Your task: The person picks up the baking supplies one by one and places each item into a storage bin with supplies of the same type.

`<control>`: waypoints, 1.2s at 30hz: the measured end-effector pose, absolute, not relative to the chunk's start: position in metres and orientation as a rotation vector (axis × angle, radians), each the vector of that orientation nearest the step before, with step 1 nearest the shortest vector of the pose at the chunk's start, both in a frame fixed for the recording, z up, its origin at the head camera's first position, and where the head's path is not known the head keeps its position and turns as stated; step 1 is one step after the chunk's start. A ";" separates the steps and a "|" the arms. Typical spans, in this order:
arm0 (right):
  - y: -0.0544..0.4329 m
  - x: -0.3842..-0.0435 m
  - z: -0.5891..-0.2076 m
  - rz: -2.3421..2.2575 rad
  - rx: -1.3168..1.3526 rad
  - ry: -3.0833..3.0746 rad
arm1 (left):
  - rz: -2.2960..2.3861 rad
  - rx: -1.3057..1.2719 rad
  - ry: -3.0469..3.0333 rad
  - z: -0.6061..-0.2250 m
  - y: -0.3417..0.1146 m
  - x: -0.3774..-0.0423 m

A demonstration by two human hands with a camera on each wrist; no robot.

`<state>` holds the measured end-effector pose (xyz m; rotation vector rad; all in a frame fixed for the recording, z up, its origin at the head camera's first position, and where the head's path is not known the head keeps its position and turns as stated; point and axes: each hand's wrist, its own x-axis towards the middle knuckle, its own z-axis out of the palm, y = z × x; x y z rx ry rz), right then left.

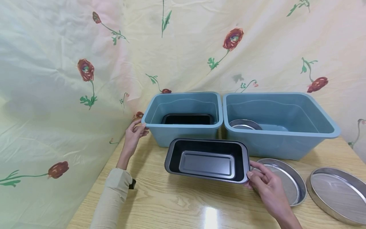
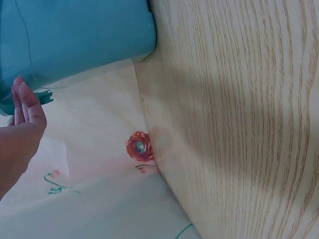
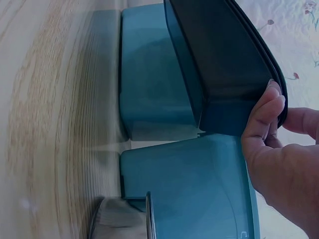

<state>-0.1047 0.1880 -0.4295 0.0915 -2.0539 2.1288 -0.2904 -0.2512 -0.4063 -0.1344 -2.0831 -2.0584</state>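
Black metal is filling the middle of my head view: the pan (image 1: 207, 163) is hanging above the table (image 1: 166, 203), in front of the left bin (image 1: 160, 135). From my distant seat I am seeing the right hand (image 1: 267, 187) pinching it by one short end, thumb lying over the rim and fingers bracing the outer wall, as the right wrist view is confirming. That end grip is probably serving to leave the long body free of the hand, though I am judging that the unsupported end must be pulling on the wrist. The pan is tilting its open side toward the head camera, likely because only one end is being held.

The left hand (image 1: 132, 135) is touching the left bin's near left corner, at the rim. I am not managing to tell whether its thumb and fingers are pinching or just leaning there; either way I am reading it as steadying the bin. Inside that bin a second pan (image 1: 188, 119) is lying low, while a round tin (image 1: 246, 123) is sitting in the right bin (image 1: 271, 144). Out on the table, the near tin (image 1: 281, 181) and the far tin (image 1: 337, 192) are lying to the right, apparently for easy reach.
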 end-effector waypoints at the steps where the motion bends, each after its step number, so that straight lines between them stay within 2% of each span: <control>1: 0.188 -0.104 -0.429 2.132 0.097 -2.050 | -2.060 -0.134 -2.081 -0.406 -0.251 -0.290; 36: 0.181 -0.108 -0.413 2.157 0.214 -1.997 | -2.043 -0.133 -2.093 -0.403 -0.249 -0.287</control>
